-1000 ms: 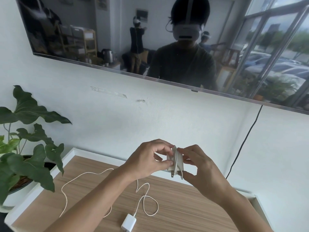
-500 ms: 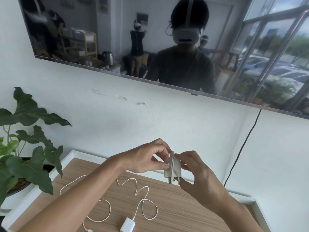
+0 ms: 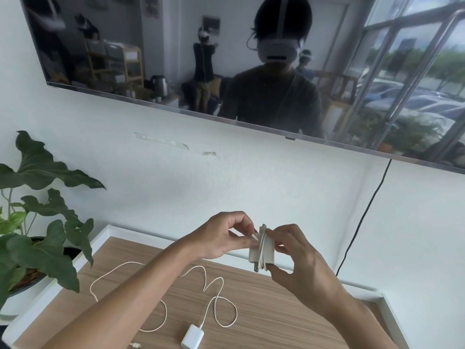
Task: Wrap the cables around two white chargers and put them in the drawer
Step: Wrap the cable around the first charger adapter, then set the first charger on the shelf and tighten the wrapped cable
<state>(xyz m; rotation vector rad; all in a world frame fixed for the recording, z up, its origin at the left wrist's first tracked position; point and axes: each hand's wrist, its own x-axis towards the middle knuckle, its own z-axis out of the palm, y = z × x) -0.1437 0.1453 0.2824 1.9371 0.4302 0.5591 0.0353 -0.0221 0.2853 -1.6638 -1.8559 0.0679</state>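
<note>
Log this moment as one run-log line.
step: wrapping first charger | left hand: pinches cable end | right hand: holds charger | second charger: on table, cable loose

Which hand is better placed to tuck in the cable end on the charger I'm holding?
Probably the left hand: it already pinches the cable end against the wrapped charger. The right hand grips the charger body, steadying it.

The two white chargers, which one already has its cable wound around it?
The charger held up in both hands; the charger on the tabletop has its cable lying loose.
</note>
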